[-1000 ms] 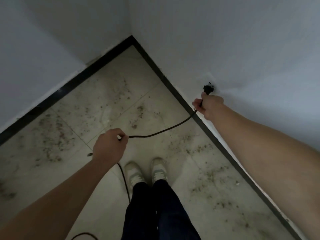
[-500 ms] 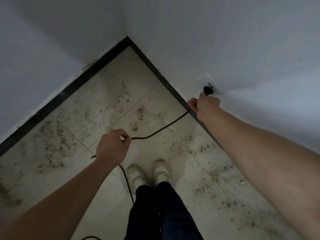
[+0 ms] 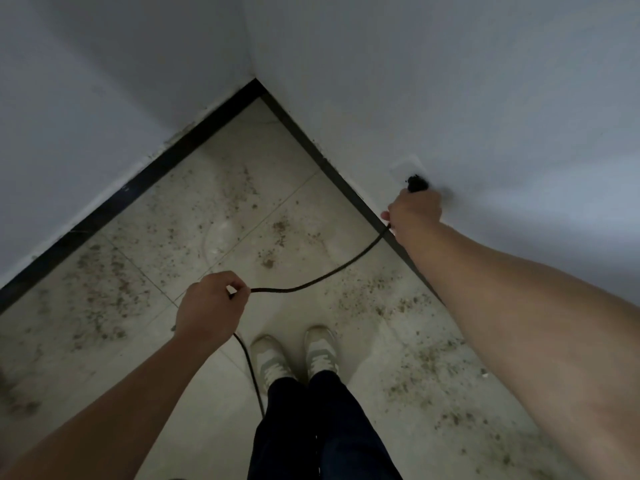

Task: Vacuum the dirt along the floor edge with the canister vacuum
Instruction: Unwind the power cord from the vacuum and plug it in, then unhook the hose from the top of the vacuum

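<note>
- Now has plug at wall socket, nearer than before, right hand gripping power cord behind it.
- Pinches slack in left hand.
- Means power soon; dirt untouched, vacuum unseen.

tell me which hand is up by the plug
The right hand, gripping the cord just below the black plug at the wall; the left hand holds the cord farther back.

Your right hand is stretched forward, fingers curled round the cord; your left hand, nearer, pinches it too.
</note>
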Action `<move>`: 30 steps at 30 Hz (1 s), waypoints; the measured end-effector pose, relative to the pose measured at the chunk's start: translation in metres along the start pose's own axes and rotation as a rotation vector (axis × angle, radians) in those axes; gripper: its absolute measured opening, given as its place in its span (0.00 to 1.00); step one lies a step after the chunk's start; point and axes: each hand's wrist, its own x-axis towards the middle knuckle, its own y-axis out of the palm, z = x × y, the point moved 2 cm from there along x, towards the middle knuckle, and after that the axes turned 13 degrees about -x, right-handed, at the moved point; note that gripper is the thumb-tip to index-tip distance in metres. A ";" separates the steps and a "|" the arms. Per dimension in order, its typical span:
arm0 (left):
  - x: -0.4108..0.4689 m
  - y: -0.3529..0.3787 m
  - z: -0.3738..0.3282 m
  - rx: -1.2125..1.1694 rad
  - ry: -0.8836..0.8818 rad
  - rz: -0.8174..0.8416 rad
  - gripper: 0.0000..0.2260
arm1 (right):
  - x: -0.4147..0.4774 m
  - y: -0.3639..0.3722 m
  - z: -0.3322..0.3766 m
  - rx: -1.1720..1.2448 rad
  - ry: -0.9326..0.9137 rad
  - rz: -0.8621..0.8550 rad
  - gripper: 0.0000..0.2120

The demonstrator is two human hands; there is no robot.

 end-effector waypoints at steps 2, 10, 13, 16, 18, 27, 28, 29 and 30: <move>0.003 -0.004 0.001 0.001 0.002 -0.020 0.07 | 0.000 -0.003 -0.003 0.017 0.011 -0.088 0.06; 0.001 0.004 0.022 -0.014 0.040 0.052 0.06 | 0.011 0.000 0.011 0.244 0.110 -0.003 0.12; -0.013 -0.003 0.055 0.064 0.001 0.113 0.09 | 0.002 -0.008 0.007 0.179 0.100 0.007 0.10; -0.044 -0.017 0.092 0.061 -0.072 0.071 0.08 | -0.020 -0.012 -0.009 0.217 0.115 0.192 0.11; -0.072 -0.025 0.114 0.030 -0.122 0.038 0.07 | -0.054 -0.002 -0.022 0.143 0.138 0.351 0.11; -0.243 -0.037 0.234 0.006 -0.506 -0.198 0.04 | -0.272 0.075 -0.114 -0.108 0.224 0.889 0.10; -0.266 -0.035 0.246 -0.005 -0.544 -0.242 0.04 | -0.292 0.080 -0.123 -0.146 0.214 0.931 0.10; -0.288 -0.033 0.257 -0.008 -0.575 -0.274 0.04 | -0.311 0.083 -0.131 -0.179 0.203 0.967 0.10; -0.310 -0.029 0.269 -0.010 -0.603 -0.295 0.04 | -0.329 0.086 -0.140 -0.216 0.192 1.000 0.10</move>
